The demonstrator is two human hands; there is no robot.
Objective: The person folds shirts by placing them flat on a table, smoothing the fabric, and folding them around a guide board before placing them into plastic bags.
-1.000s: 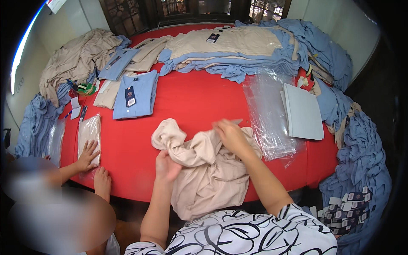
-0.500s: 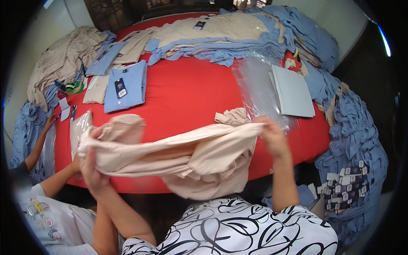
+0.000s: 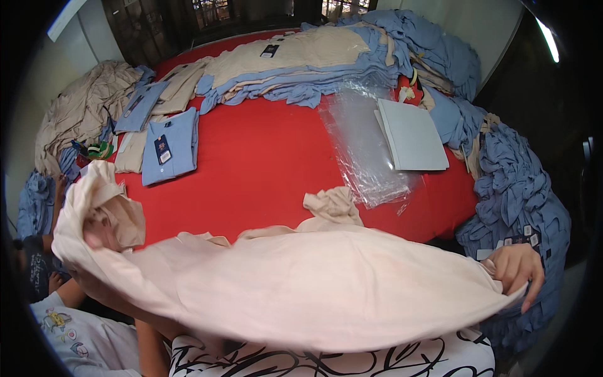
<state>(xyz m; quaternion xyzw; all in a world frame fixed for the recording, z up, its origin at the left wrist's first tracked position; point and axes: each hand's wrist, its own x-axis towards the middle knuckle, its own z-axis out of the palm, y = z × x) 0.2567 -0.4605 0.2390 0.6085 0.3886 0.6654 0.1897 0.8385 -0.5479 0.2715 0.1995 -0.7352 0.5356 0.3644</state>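
A beige shirt (image 3: 326,283) is spread wide between my hands, low over the near edge of the table. My right hand (image 3: 520,267) grips its edge at the far right, thumb under the cloth. At the left, my left hand (image 3: 100,227) is wrapped in a bunched, raised part of the shirt; cloth hides most of its fingers and motion blurs them. A crumpled bit of the same beige cloth (image 3: 331,205) rests on the red table cover (image 3: 251,163). The shirt hides much of my forearms.
Folded blue shirt (image 3: 171,146) with a dark tag lies left. Clear plastic bags (image 3: 364,151) and pale grey boards (image 3: 414,135) lie right. Stacked beige and blue garments (image 3: 282,56) line the back; a blue heap (image 3: 518,182) hangs at right. A co-worker's printed sleeve (image 3: 75,333) is close at left.
My hands have moved apart, the right one outward to the right and down, the left one outward. The shirt has gone from a narrow bunched strip to a wide spread sheet.
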